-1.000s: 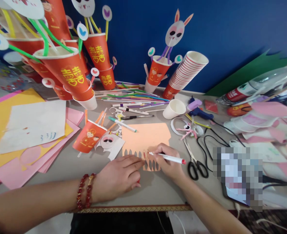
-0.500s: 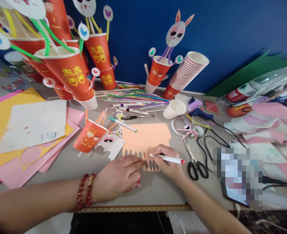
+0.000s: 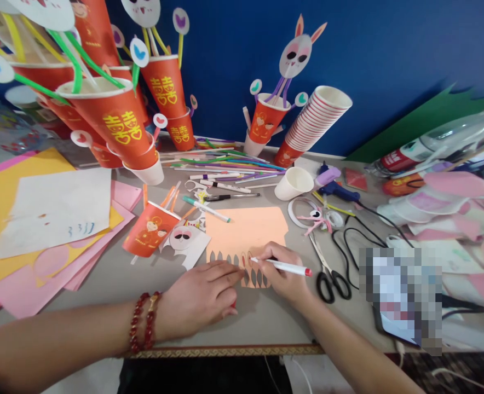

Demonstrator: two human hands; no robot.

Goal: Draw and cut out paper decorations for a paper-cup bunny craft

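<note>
My right hand grips a white marker with a red end. Its tip touches an orange sheet of paper, at a small outlined leaf shape. My left hand lies on the sheet's lower left, fingers stretched out and pressing it down. A bit of red shows by the left thumb; I cannot make out what it is. Along the sheet's lower part runs a row of pointed-oval cut-out holes. A teal-tipped marker rests across the sheet's top left corner. Scissors lie right of my right hand.
A red paper cup with straws and a rabbit-face paper cutout are left of the sheet. Behind lie pens, straws, a white cup and a glue gun. Coloured papers cover the left; a phone lies right.
Hardly anything differs. Both hands keep their places, and the marker tip stays at the same small outline on the orange sheet.
</note>
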